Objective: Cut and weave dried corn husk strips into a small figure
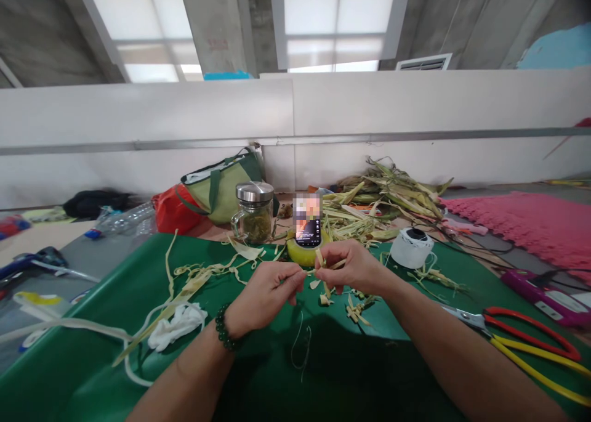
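Note:
My right hand [348,266] is closed on a folded strip of dried corn husk [322,260], which sticks out between thumb and fingers. Close beside it, my left hand [272,289] pinches thumb against fingertips, and a thin white thread [301,348] hangs just below it. What those fingertips hold is small and partly hidden, but it looks like the thread. Under the hands, small folded husk pieces [356,311] lie on the green mat [369,366]. Behind them a phone [308,228] with a lit screen leans in a yellow roll [300,254].
Scissors [489,323] with red and yellow handles lie at right, near a white thread spool [412,248]. A husk pile [392,188], a lidded glass jar [255,212] and a green bag [221,188] stand behind. White cloth [178,328] and loose husk strips [198,280] lie left.

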`<move>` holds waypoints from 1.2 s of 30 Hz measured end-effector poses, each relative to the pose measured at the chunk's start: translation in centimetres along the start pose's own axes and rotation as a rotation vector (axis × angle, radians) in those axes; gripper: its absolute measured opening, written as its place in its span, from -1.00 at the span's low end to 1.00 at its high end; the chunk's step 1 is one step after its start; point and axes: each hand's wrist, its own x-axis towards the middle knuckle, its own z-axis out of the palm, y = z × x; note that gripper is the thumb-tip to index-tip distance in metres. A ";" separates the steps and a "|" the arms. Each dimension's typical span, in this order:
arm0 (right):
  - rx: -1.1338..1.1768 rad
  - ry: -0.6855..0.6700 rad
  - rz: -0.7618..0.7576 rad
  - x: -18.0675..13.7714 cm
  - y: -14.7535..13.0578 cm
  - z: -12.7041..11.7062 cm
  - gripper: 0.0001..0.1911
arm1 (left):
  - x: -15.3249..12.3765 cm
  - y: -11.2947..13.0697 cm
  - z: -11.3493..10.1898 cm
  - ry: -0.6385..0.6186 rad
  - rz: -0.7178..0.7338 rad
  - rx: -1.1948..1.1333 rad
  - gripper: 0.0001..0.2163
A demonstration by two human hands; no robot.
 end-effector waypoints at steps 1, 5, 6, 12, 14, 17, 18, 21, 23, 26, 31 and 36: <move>0.011 0.002 0.010 0.1 0.1 -0.1 -0.85 | 0.0 0.0 -0.2 -0.008 -0.006 0.006 -0.61; 0.050 0.003 0.031 0.5 0.4 -0.3 -0.73 | 0.2 -0.4 -0.7 -0.027 -0.061 -0.166 -0.73; 0.058 0.005 0.029 0.5 0.4 -0.3 -0.71 | 0.3 -0.5 -0.6 -0.005 -0.085 -0.277 -0.78; 0.137 -0.017 -0.072 0.1 -0.1 -0.1 -0.73 | 1.0 -0.9 0.7 0.073 -0.290 -0.984 -0.17; 0.188 0.003 -0.084 0.1 -0.1 -0.1 -0.75 | 1.3 -1.0 1.0 0.233 -0.348 -1.123 -0.28; 0.208 0.044 -0.093 0.2 0.1 -0.1 -0.78 | 1.7 -1.3 1.2 0.539 -0.367 -1.211 -0.46; 0.203 0.044 -0.097 0.2 0.2 -0.1 -0.78 | 1.8 -1.3 1.3 0.533 -0.346 -1.171 -0.50; 0.180 0.049 -0.119 0.4 0.6 0.4 -0.74 | 1.7 -1.2 1.7 0.354 -0.217 -0.908 -0.67; 0.153 0.065 -0.138 0.5 0.9 0.8 -0.74 | 1.7 -1.2 2.1 0.311 -0.157 -0.759 -0.76; 0.050 0.085 -0.165 0.4 1.1 1.5 -0.72 | 1.6 -1.3 2.3 0.321 -0.099 -0.665 -0.79; -0.180 0.099 -0.260 0.1 1.1 1.8 -0.69 | 1.4 -1.2 2.4 0.322 0.017 -0.465 -0.79; -0.248 0.186 -0.336 0.0 1.2 1.1 -0.76 | 1.0 -1.2 2.0 0.378 0.108 -0.217 -0.83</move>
